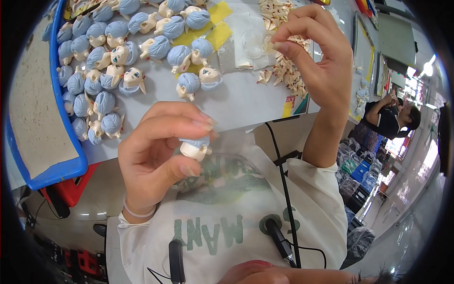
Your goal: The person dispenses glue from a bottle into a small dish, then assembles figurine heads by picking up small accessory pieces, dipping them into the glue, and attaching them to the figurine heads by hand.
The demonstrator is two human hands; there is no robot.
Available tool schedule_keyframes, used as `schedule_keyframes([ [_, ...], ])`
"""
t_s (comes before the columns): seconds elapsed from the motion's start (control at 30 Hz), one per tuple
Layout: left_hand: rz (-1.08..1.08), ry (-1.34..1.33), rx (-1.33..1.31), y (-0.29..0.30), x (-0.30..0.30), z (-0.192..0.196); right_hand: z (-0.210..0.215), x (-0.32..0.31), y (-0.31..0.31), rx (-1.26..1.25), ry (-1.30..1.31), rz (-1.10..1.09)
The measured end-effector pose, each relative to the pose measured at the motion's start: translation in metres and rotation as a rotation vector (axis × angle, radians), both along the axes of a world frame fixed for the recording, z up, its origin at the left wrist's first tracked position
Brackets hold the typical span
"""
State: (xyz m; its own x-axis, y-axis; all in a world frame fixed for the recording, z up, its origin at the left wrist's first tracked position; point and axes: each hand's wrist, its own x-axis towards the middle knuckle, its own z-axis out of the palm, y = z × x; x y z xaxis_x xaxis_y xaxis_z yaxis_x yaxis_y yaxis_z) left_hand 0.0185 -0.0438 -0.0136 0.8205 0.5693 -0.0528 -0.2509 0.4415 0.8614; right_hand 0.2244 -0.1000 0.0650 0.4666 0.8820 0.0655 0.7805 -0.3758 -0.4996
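My left hand [153, 146] holds a small doll head [193, 149] with light blue hair between thumb and fingers, in front of my chest. Raised over the table's right part, my right hand [324, 57] has its thumb and index finger pinched together; whatever is between them is too small to make out. Its fingertips are beside a round clear dish [254, 43] on a grey sheet. Many small cream pointed pieces with reddish tips [289, 75] lie heaped under and beside that hand. Several more blue-haired doll heads [188, 84] lie on the table left of the dish.
A blue-rimmed tray [59, 173] stands along the table's left side. Yellow tape [218, 35] marks the tabletop. A black cable [279, 161] hangs in front of my body. At the right, another person [395, 116] sits near bagged bins [359, 173].
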Motion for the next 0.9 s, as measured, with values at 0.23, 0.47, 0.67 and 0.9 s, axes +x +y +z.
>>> schedule_keyframes([
  [0.23,-0.049,-0.231,-0.295,-0.006,0.003,-0.007,-0.024,0.007,-0.025,0.231,0.101,0.179],
  [0.47,0.075,-0.199,-0.224,-0.020,0.009,0.002,-0.020,-0.048,-0.043,0.393,0.757,0.248],
  [0.67,0.107,-0.174,0.045,-0.024,0.006,-0.001,-0.032,-0.058,-0.051,0.380,0.867,0.230],
  [0.9,0.221,-0.084,0.386,-0.029,-0.002,0.000,-0.033,-0.067,-0.055,0.416,0.777,0.231],
])
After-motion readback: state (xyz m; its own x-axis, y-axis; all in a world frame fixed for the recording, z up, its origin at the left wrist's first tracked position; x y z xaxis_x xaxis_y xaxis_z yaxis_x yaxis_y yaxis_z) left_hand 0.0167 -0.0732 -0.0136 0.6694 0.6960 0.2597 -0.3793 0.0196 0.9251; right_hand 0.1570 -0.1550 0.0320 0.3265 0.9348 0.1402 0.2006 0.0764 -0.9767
